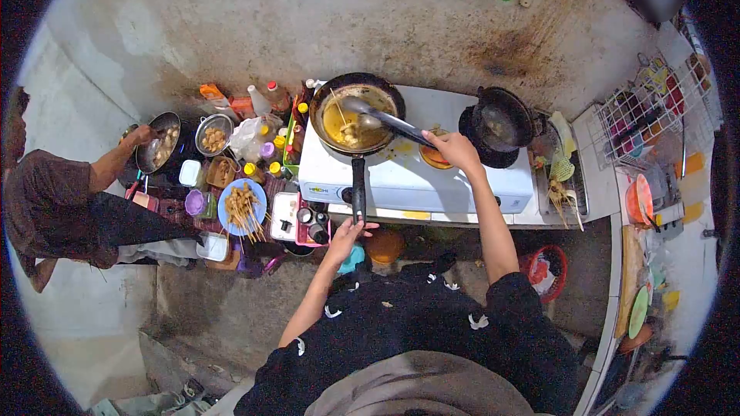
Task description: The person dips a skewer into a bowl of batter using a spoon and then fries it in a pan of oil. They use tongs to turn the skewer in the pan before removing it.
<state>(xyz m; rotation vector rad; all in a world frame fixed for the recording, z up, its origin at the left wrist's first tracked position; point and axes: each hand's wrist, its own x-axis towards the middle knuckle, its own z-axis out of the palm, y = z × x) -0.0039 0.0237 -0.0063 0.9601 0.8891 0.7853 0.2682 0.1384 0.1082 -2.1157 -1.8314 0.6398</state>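
A dark frying pan (319,125) with yellowish oil and a few pale food pieces sits on the left burner of the white stove (432,194). My left hand (344,240) is at the end of the pan's long black handle, its fingers closed around the tip. In my right hand (456,149) is a pair of metal tongs (395,126) with dark grips. Its rounded ends reach over the pan, by the food. A thin stick also stands in the pan. Near my right hand lies an orange-brown round item (436,158) on the stove top.
A black wok (499,122) stands on the right burner. On the left are a blue plate (228,221) of skewers, a strainer (215,118) of food, bottles and jars. A co-worker (58,200) holds another pan (159,156) there. A red basket (561,273) sits low at right.
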